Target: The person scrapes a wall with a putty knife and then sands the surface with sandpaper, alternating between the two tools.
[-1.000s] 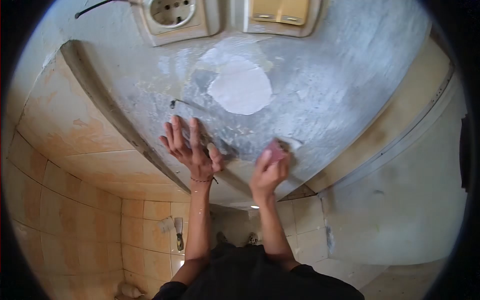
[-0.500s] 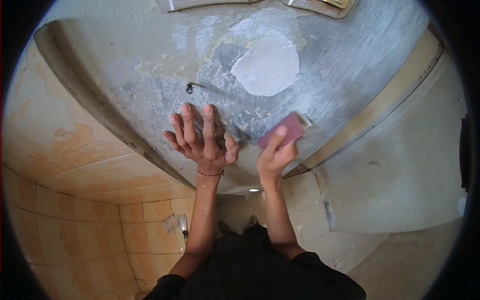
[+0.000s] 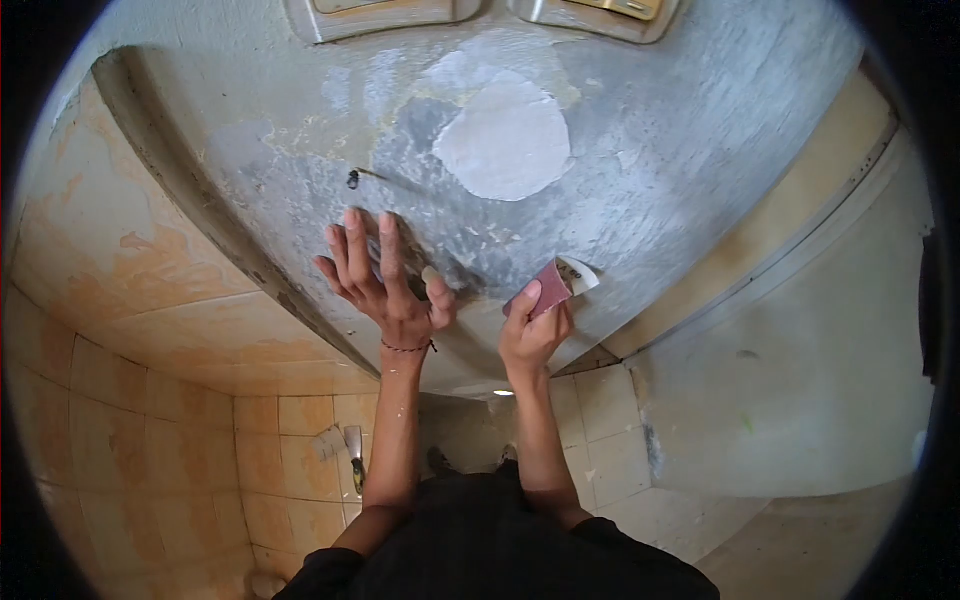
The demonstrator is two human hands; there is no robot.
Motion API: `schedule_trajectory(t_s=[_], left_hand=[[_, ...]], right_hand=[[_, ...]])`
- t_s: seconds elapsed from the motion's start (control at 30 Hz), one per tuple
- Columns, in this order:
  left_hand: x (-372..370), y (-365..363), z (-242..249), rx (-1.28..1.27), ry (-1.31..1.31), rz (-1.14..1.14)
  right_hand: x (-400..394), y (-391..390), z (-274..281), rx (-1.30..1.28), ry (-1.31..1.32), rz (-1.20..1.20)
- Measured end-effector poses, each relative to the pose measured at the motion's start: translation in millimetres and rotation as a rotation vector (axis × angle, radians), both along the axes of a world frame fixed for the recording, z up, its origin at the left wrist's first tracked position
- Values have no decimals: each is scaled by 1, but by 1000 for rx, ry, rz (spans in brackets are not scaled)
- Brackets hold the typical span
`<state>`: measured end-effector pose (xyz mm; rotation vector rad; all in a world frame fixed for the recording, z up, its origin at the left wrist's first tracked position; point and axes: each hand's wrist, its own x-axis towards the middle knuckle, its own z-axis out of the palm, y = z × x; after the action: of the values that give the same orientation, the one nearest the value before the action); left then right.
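My left hand (image 3: 385, 275) rests with spread fingers on the patchy grey wall (image 3: 690, 130), below a small dark hook or wire end (image 3: 353, 180). It holds nothing. My right hand (image 3: 537, 328) grips a folded sheet of reddish sandpaper (image 3: 540, 290) against the wall, thumb on its abrasive face. The sheet's pale printed backing curls out on the right. Higher up, between the hands, is a smooth white filler patch (image 3: 505, 140) on the wall.
Two switch or socket plates (image 3: 390, 15) sit at the top. Orange-patterned tiles (image 3: 150, 270) line the left side, and a pale door (image 3: 790, 370) stands at the right. A putty knife (image 3: 355, 455) lies on the tiles at lower left.
My right hand has moved a little down and left along the wall with the sandpaper. My left hand stays flat below the hook. The camera view has shifted slightly.
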<state>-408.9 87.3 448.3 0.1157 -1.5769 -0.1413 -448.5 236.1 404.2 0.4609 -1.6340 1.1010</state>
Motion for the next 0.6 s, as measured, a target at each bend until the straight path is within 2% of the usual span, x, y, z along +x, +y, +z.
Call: schedule_trajectory(t_s=[0.03, 0.1, 0.17, 0.23, 0.3, 0.4, 0.43, 0.5, 0.6], left_hand=[[2, 1, 0, 15, -11, 2], [4, 3, 1, 16, -18, 7], [2, 3, -1, 48, -24, -16], [-2, 25, 3, 38, -41, 4], [-6, 33, 1, 39, -60, 25], [-13, 35, 1, 32, -35, 73], [-14, 34, 0, 26, -29, 75], [-12, 36, -2, 25, -27, 82], [-14, 39, 1, 37, -8, 100]], right_hand=[[0, 4, 0, 70, 15, 13], [-4, 22, 8, 39, -86, 34], [-11, 31, 8, -187, -298, 142], [-10, 29, 2, -207, -304, 181], [-11, 15, -7, 48, 50, 111], [-18, 33, 0, 118, 160, 96], [-27, 50, -21, 9, -75, 176], [-33, 89, -8, -105, -310, 242], [-29, 84, 0, -188, -331, 292]])
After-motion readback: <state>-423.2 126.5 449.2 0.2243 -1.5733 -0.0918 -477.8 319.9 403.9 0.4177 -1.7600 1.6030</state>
